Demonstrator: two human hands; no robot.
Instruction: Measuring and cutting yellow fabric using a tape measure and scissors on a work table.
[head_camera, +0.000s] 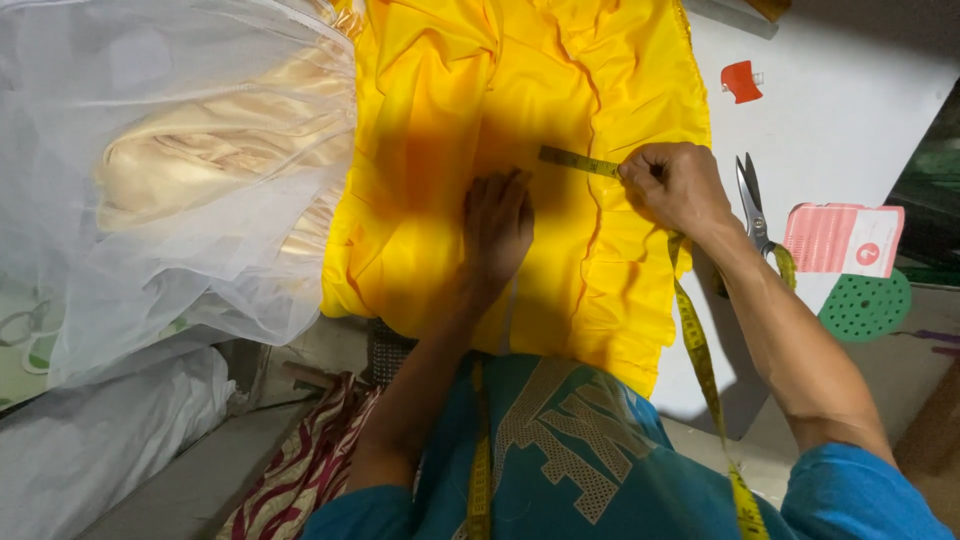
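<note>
I saw the yellow fabric (440, 150) spread on the white table (850, 100). It looked light, soft and slippery, best held flat. My left hand (497, 228) pressed it, fingers open; my right hand (676, 183) pinched the measuring tape (578, 161). Scissors (750, 200) lay near; white tulle (150, 180) was at left.

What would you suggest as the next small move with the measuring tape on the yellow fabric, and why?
Probably draw the measuring tape leftward until its free end reaches the left hand. The right hand pinches the tape near the raised seam, while the left hand lies flat on the yellow fabric with the tape's end short of its fingertips.
</note>
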